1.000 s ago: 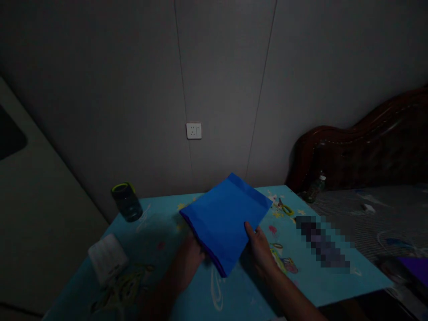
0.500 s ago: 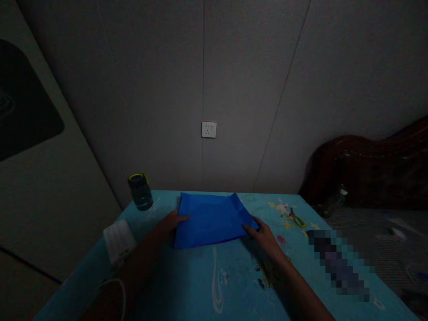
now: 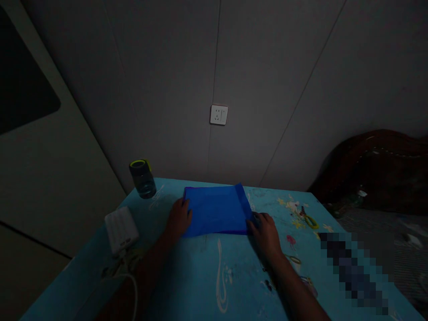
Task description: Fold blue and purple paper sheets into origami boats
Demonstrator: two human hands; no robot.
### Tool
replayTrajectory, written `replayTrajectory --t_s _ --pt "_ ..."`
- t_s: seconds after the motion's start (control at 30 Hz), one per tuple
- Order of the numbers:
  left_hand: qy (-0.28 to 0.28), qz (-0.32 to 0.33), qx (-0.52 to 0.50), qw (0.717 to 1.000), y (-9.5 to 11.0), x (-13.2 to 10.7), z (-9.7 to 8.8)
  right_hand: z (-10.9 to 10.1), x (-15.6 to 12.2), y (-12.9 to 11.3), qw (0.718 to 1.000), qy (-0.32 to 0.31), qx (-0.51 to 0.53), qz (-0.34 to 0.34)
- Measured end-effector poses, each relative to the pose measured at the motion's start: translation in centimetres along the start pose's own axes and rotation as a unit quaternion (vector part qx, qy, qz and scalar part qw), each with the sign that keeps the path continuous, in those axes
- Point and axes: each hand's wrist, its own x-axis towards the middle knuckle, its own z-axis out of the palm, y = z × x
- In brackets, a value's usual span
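Observation:
A flat blue sheet (image 3: 216, 209), paper or thin cloth, lies on the table with its right side folded up into a raised flap. Beneath it a darker blue-purple layer shows along the edges. My left hand (image 3: 179, 217) is closed on the sheet's left edge, fingers curled. At the right edge, my right hand (image 3: 266, 232) pinches the lower corner near the flap, its fingertips partly hidden. Dim light makes it hard to tell whether the sheet is a single piece or a folded bag.
A dark water bottle (image 3: 143, 179) stands at the table's back left. Nearer sits a white power adapter (image 3: 122, 229) with a cable (image 3: 134, 285). Yellow-handled scissors (image 3: 310, 220) lie at the right, near a blurred-out object (image 3: 354, 272). The wall with a socket (image 3: 219, 115) borders the table (image 3: 200, 285).
Both hands have lowered the sheet, which now lies flatter on the table. My left fingers have curled further over its edge. The camera view has shifted and tilted slightly.

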Motion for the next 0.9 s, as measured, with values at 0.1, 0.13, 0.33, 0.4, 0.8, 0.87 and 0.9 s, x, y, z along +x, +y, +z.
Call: replayTrajectory --t_s 0.1,0.13,0.33,0.4,0.8,0.87,0.9 --pt "0.008 0.026 0.003 1.0 -0.1 -0.2 -0.1 -0.3 0.0 -0.3 0.997 0.032 0.072 0.006" --pt "0.012 0.033 0.002 0.999 0.0 -0.2 -0.2 -0.6 0.0 -0.5 0.994 0.045 0.097 0.016" --pt "0.007 0.091 -0.053 0.994 2.0 -0.3 -0.9 -3.1 0.5 0.2 0.958 0.143 0.216 0.127" --pt "-0.014 0.091 -0.11 0.99 3.0 -0.7 -1.0 -3.7 0.7 0.8 0.94 0.177 0.254 0.142" --pt "-0.281 -0.023 -0.272 0.92 5.9 -3.2 -0.1 -3.7 0.0 -1.5 0.846 0.022 0.472 0.248" --pt "-0.237 -0.058 -0.308 0.92 5.9 -3.1 0.1 -3.7 -0.3 -2.1 0.831 -0.052 0.498 0.244" --pt "-0.22 -0.075 -0.326 0.916 5.8 -3.1 0.2 -3.8 -0.5 -2.4 0.819 -0.101 0.516 0.231"
